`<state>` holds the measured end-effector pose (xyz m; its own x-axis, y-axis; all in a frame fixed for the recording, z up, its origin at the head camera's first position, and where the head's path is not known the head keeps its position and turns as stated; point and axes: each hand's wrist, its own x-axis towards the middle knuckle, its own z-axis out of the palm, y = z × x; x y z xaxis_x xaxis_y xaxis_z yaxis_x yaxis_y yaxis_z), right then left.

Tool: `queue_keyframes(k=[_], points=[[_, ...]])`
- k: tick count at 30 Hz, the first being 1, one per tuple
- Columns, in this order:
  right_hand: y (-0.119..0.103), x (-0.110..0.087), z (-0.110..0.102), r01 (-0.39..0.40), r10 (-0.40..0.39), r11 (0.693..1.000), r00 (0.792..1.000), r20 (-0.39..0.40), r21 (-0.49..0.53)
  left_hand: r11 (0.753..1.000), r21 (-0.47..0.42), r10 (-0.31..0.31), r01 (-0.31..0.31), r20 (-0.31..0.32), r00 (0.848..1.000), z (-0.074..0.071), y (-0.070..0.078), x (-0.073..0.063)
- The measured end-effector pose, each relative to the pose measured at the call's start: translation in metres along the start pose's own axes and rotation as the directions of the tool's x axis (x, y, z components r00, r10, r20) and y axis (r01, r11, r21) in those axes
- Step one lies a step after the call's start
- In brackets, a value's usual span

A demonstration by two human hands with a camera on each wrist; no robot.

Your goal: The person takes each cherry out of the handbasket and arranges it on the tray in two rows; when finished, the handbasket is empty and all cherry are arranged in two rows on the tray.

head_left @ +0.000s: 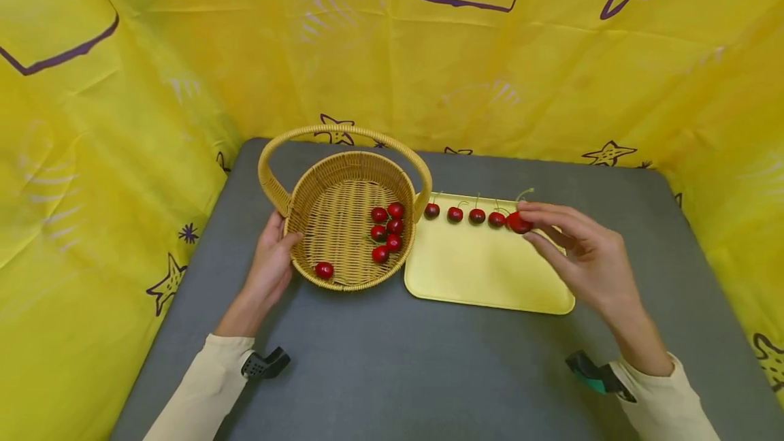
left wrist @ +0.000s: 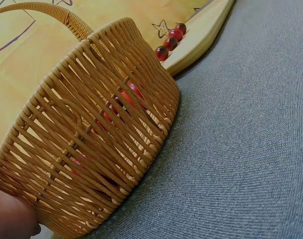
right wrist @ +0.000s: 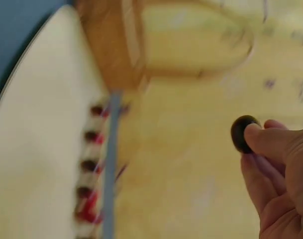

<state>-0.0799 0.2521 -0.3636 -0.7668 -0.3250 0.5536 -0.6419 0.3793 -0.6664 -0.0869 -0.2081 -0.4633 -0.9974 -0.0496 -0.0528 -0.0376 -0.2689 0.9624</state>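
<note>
My left hand (head_left: pixel 269 260) grips the left side of a round wicker basket (head_left: pixel 352 286), thumb over the rim and fingers along the outer wall. Several red cherries (head_left: pixel 394 243) lie inside, mostly bunched at the right, with a single cherry (head_left: pixel 324 270) near the front. To the basket's right is a yellow tray (head_left: pixel 484 274), where several stemmed cherries (head_left: pixel 455 214) form a row along the far edge. Between thumb and fingertips, my right hand (head_left: pixel 584 254) pinches a cherry (right wrist: pixel 243 134) over the right end of that row; it looks dark in the right wrist view.
An arched handle (head_left: pixel 346 131) rises over the basket. Basket and tray stand side by side on a grey tabletop (head_left: pixel 416 373). Yellow cloth (head_left: pixel 380 60) with drawn stars hangs behind the table and along both sides.
</note>
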Motion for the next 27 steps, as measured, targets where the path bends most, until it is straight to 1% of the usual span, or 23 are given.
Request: queue_keyframes(k=[3,6,10,13,18,23,27], points=[[0.036,-0.012,-0.019,-0.093,0.091,0.992,0.995,-0.031,-0.089,1.0,0.012,0.001,-0.001,-0.004,1.0,0.0,0.0,0.001],[0.067,-0.02,-0.029,-0.173,0.169,0.976,0.985,-0.046,-0.129,1.0,0.011,0.005,-0.005,-0.004,1.0,-0.001,0.001,0.002],[0.104,-0.027,-0.032,-0.238,0.231,0.956,0.971,-0.063,-0.169,1.0,0.015,-0.001,0.001,-0.003,1.0,-0.001,0.001,0.001],[0.124,-0.032,-0.031,-0.266,0.258,0.946,0.964,-0.066,-0.185,1.0,0.024,-0.011,0.011,-0.005,1.0,-0.002,0.001,0.001],[0.141,-0.037,-0.028,-0.278,0.275,0.937,0.96,-0.043,-0.213,1.0,0.013,-0.015,0.015,-0.01,1.0,-0.001,0.0,-0.001],[0.149,-0.04,-0.029,-0.28,0.28,0.924,0.959,-0.037,-0.26,1.0,0.001,-0.016,0.016,-0.006,1.0,0.0,0.0,-0.001],[0.153,-0.041,-0.028,-0.273,0.279,0.918,0.96,-0.018,-0.288,1.0,-0.003,-0.013,0.013,-0.007,1.0,0.0,0.0,-0.001]])
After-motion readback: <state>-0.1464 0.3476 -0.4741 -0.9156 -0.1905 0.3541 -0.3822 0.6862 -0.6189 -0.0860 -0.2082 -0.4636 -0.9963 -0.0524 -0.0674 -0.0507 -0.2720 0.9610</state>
